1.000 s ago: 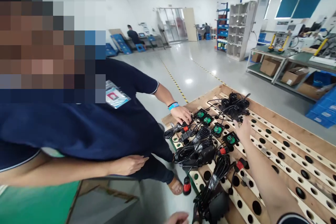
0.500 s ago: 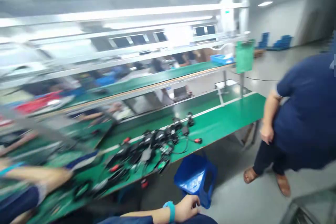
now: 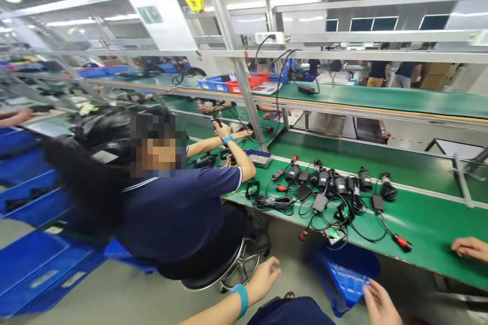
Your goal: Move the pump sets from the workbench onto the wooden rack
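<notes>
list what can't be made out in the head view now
In the head view:
- right hand: wrist cut off by bottom edge; contact with blue stool hidden by the hand
- another person's hand: arm cut off by right edge
- black cylinders: any markings too small
- white sheet: print too small, blurred

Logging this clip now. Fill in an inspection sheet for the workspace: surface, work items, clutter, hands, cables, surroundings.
Surface: green bench top, bare toward its right end.
Work items: black units grouped mid-bench, with red-tipped connectors.
Clutter: shallow tray of small pieces left of the units.
Hands: left hand over the floor, holding nothing visible; right hand by the blue stool, contact unclear.
Cables: one coiled bundle near the front edge; others loose, one connector hanging past the edge.
Surroundings: seated co-worker to the left; another person's hand at far right.
</notes>
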